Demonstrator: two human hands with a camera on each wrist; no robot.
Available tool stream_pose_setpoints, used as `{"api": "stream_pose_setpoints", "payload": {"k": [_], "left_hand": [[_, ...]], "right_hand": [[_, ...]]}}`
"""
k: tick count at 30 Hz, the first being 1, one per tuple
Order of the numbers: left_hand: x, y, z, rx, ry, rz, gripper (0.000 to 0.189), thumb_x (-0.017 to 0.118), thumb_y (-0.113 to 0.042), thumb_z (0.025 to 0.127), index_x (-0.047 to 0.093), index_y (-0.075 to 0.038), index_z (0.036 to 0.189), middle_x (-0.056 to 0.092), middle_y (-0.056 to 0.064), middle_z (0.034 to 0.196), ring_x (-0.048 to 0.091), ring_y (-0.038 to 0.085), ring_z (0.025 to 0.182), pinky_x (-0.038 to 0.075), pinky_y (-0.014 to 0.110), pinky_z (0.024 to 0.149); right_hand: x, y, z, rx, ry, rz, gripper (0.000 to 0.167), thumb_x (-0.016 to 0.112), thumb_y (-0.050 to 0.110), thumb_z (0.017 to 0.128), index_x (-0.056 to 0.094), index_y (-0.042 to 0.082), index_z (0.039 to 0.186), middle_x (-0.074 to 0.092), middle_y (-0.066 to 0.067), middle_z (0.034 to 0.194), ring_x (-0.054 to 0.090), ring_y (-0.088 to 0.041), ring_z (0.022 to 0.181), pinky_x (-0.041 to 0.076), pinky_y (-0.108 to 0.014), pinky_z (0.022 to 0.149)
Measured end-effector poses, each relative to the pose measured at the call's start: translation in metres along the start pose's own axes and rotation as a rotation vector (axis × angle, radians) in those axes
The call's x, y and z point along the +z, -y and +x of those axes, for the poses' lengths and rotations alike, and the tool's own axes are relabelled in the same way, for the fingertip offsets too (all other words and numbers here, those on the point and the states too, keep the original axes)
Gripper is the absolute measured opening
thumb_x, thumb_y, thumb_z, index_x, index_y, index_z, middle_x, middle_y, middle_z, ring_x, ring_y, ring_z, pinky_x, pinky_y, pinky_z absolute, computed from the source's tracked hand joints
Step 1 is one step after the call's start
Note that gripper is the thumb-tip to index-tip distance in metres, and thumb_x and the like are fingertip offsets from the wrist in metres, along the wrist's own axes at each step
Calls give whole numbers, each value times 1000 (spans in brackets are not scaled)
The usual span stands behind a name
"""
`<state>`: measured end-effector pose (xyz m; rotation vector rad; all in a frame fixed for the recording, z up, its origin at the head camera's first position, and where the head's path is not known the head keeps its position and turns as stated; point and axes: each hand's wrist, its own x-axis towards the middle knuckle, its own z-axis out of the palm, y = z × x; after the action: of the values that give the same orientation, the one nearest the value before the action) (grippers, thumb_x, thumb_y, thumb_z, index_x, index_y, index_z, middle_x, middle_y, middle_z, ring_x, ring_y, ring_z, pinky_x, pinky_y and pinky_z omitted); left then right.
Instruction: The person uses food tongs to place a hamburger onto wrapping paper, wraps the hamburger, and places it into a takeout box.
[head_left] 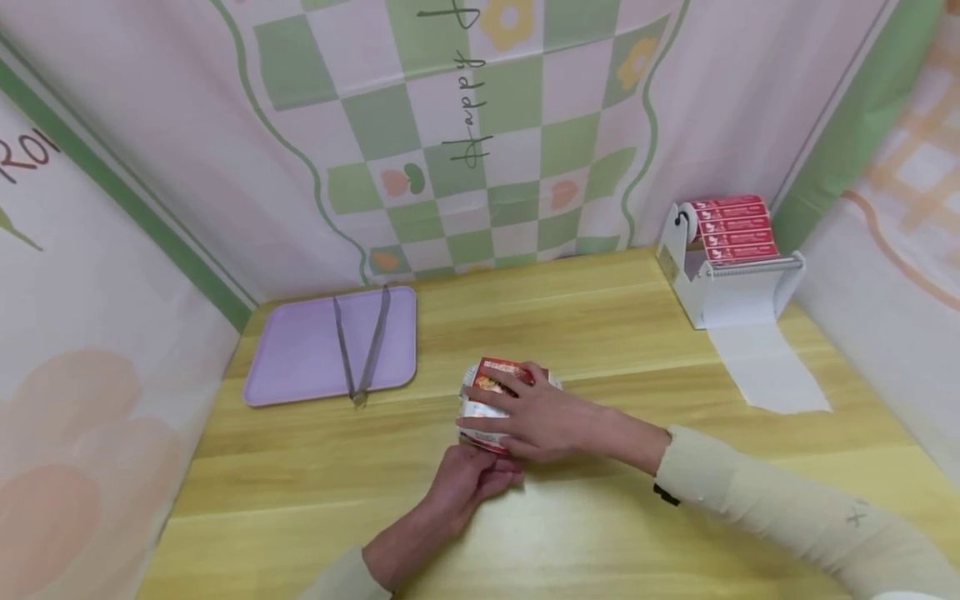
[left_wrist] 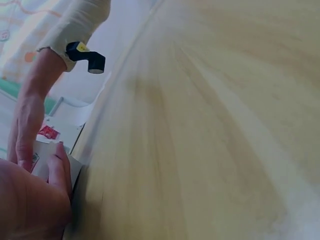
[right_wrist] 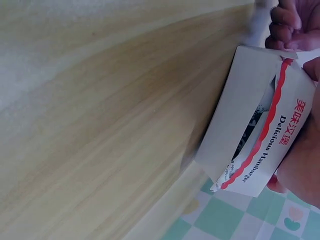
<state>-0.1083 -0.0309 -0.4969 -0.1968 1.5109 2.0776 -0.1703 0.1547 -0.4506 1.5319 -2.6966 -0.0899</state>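
A white hamburger box with red trim sits on the table, under both hands. Its side reads "Delicious Hamburger" in the right wrist view. Along that side runs a gap between lid and base, and printed wrapping shows inside. My right hand holds the box from above, fingers spread across the top and thumb toward the near side. At the box's near edge, my left hand has curled fingers at a corner. The left wrist view catches only part of the box behind the left fingers.
A purple tray lies at the back left, with metal tongs across it. Back right stands a white dispenser carrying a roll of red labels; its pale backing strip trails onto the wooden table. Printed curtains surround the table.
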Motion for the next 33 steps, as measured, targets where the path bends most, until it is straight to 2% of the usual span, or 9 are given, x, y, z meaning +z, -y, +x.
{"api": "stream_pose_setpoints", "payload": {"k": [7, 18, 25, 29, 33], "left_hand": [[0, 1, 2, 12, 29, 32, 28, 45, -1, 102, 58, 15, 121, 74, 7, 86, 73, 14, 78, 61, 25, 79], [4, -6, 1, 31, 47, 42, 28, 40, 0, 104, 54, 13, 124, 71, 8, 91, 72, 16, 79, 61, 26, 80], [6, 3, 1, 29, 64, 34, 29, 35, -2, 106, 53, 9, 125, 70, 4, 83, 72, 15, 75, 61, 27, 76], [8, 4, 5, 18, 49, 39, 28, 35, -4, 106, 55, 7, 124, 70, 5, 83, 72, 16, 76, 61, 26, 75], [14, 0, 17, 13, 21, 17, 30, 34, -4, 107, 54, 7, 125, 70, 5, 83, 73, 16, 76, 61, 27, 76]], "right_hand": [[0, 0, -2, -21, -24, -17, 54, 39, 41, 103, 24, 49, 154, 19, 5, 168, 19, -32, 153, 34, -65, 104], [-2, 1, -2, -29, -23, -49, 50, 34, 44, 106, 24, 49, 154, 19, 5, 168, 18, -34, 153, 35, -66, 104], [2, 3, -2, -59, -30, -47, 49, 36, 43, 106, 28, 48, 153, 23, 5, 167, 22, -35, 152, 37, -65, 103], [4, -3, -1, -72, 21, -30, 49, 32, 43, 106, 22, 51, 154, 16, 8, 168, 14, -31, 155, 33, -65, 106], [4, -21, 3, -101, 77, -28, 51, 29, 43, 106, 16, 52, 154, 9, 11, 169, 6, -25, 157, 26, -64, 112]]}}
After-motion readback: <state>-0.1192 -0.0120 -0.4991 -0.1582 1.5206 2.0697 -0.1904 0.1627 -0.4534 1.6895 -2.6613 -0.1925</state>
